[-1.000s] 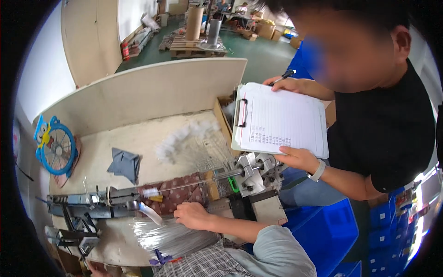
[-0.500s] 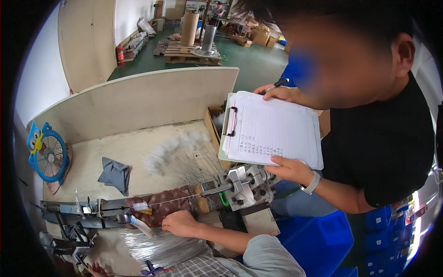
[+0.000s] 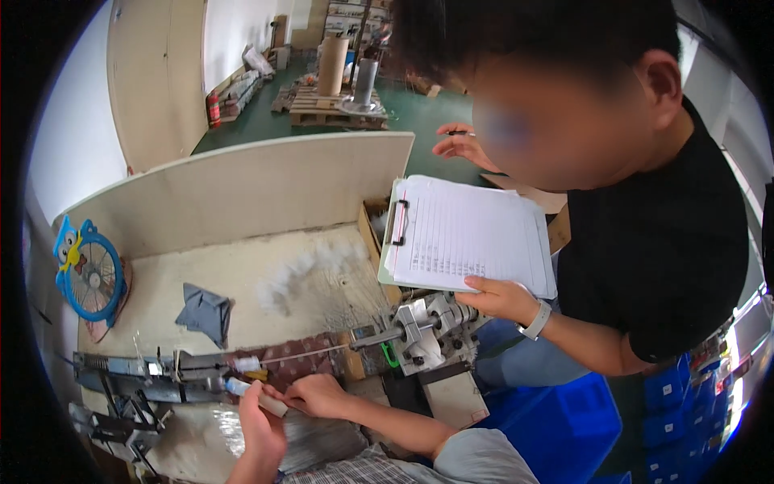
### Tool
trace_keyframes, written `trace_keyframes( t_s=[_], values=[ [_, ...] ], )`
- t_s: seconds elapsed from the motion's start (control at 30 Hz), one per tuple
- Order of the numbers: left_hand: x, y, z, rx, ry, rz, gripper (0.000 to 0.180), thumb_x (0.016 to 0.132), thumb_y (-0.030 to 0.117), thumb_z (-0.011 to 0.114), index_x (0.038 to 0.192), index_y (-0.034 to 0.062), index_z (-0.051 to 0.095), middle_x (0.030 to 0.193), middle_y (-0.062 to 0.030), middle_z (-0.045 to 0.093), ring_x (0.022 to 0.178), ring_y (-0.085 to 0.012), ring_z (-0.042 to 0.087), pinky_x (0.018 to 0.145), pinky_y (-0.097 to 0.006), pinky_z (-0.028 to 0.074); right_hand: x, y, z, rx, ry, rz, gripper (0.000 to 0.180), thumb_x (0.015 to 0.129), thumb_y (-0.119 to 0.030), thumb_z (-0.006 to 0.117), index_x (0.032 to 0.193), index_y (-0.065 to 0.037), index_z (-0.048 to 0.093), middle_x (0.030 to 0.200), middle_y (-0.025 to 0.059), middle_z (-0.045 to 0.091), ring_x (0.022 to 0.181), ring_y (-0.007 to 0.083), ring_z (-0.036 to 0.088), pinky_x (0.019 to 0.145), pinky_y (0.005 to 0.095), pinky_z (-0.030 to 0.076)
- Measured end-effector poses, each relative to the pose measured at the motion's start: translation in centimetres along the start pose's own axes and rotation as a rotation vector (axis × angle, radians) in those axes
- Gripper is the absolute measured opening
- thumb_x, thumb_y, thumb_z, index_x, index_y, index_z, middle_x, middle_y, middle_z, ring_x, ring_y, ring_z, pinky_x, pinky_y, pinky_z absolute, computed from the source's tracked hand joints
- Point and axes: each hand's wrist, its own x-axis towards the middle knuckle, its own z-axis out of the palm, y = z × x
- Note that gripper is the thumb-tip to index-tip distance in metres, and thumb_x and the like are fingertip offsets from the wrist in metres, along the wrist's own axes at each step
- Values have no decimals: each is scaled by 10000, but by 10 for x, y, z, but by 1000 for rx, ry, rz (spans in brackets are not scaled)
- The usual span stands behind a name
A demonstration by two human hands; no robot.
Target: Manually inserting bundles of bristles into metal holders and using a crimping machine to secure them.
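Observation:
My left hand [image 3: 262, 421] is raised over the near edge of the bench fixture, fingers bent together. It covers the middle of a pale, curved handle-like piece [image 3: 276, 405]; whether it grips that piece is unclear. My right hand [image 3: 316, 395] is closed in a pinch, its fingertips close to those of my left; anything between them is hidden. Below both hands lies a bundle of thin silvery wires [image 3: 322, 442]. Behind them, a rod [image 3: 310, 352] runs over brown dotted cloth [image 3: 292, 367] toward a metal clamp mechanism [image 3: 423, 331]. A white spool-like piece [image 3: 246, 364] sits by the cloth.
Across the bench, a person holds a clipboard [image 3: 468, 242] over the clamp's far side, a pen in the other hand. On the bench are a grey cloth [image 3: 204, 313], a blue owl-shaped fan [image 3: 93, 274] and white-tipped wires [image 3: 310, 270]. A blue bin [image 3: 556, 419] stands at right.
My left hand has come up from the lower left to meet my right hand, which stays nearly in place. The other person's pen hand has lifted off the clipboard.

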Motion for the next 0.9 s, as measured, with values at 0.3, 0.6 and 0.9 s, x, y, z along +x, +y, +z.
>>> trace_keyframes(
  t_s=[0.3,0.6,0.9],
  values=[
    [-37,82,-58,-526,-718,-350,273,917,284,530,903,16,580,674,14,546,476,-71,445,552,-243,429,-4,-1,0,-15,-69,18,157,818,-226,601,890,-121,693,848,57,664,817,261,633,667,390,488],
    [-39,39,24,615,-800,488,194,820,105,623,977,-4,589,827,-103,615,692,-198,596,661,-312,482,0,14,11,33,-78,0,184,776,-222,617,913,-108,664,845,110,655,830,310,626,701,422,487],
    [13,-18,120,1135,-824,895,305,757,88,635,1049,59,550,892,-113,610,863,-307,602,714,-398,489,-12,20,13,480,38,7,389,828,-204,611,1155,-24,502,1135,138,551,1086,271,499,931,387,385]
  ],
)
